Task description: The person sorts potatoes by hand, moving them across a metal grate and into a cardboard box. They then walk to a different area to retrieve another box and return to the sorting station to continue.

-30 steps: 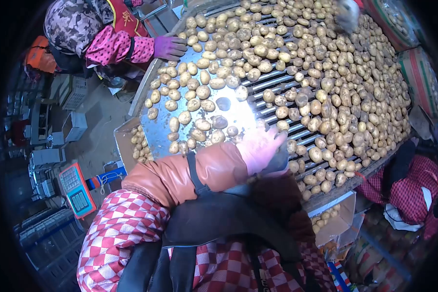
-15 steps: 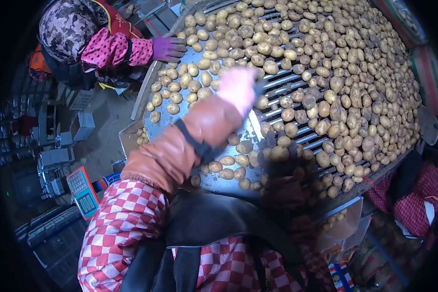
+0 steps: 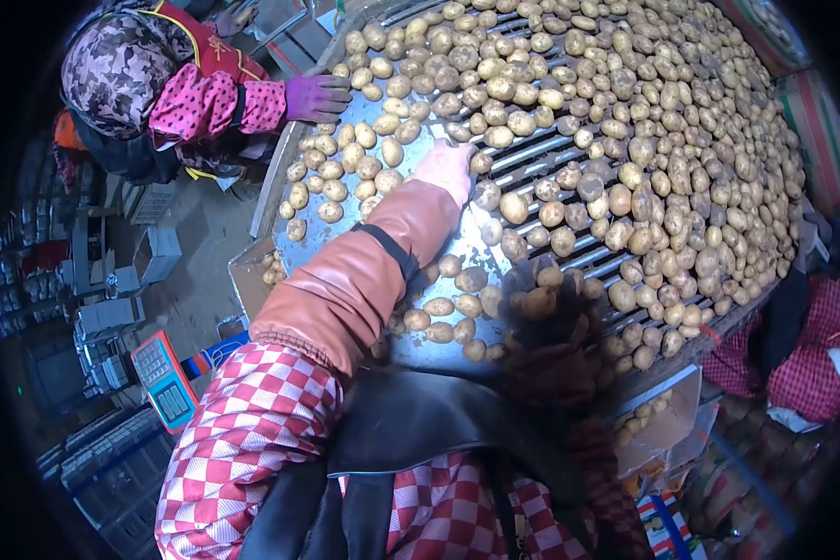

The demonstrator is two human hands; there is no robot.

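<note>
Head view: looking down on a potato sorting table (image 3: pixel 294 187). A smooth metal plate on the near-left side gives way to a bed of parallel roller bars (image 3: pixel 532 163) further right.

Left hand (image 3: pixel 448 168) in a pink glove, arm in a brown padded sleeve with a dark strap, reaches across the plate to where it meets the rollers. Palm down, fingers laid flat among the potatoes (image 3: pixel 495 135); can't tell if it's actually closed on one, the fingertips are hidden by the hand itself. Nearest spuds are just beside it to the left (image 3: pixel 392 151) and right (image 3: pixel 487 194).

Right hand (image 3: pixel 541 299) in a dark, fuzzy glove sits low at the near edge of the rollers, blurred. A potato (image 3: pixel 539 302) shows through the fingers; looks cupped around it, loosely.

Potatoes: small to medium, oval, pale yellow-tan skin, some with dirt smears and darker patches. Dense single layer over the rollers to the far right edge, sparser on the plate, where bare metal shows between them. A loose cluster (image 3: pixel 448 317) lies on the plate near the person's body.

A co-worker at the top left, in a pink dotted sleeve, rests a purple-gloved hand (image 3: pixel 319 96) on the table edge, next to potatoes. An orange-framed scale (image 3: pixel 163 381) is on the floor at lower left. A cardboard box (image 3: pixel 667 425) with potatoes hangs under the near right edge.
</note>
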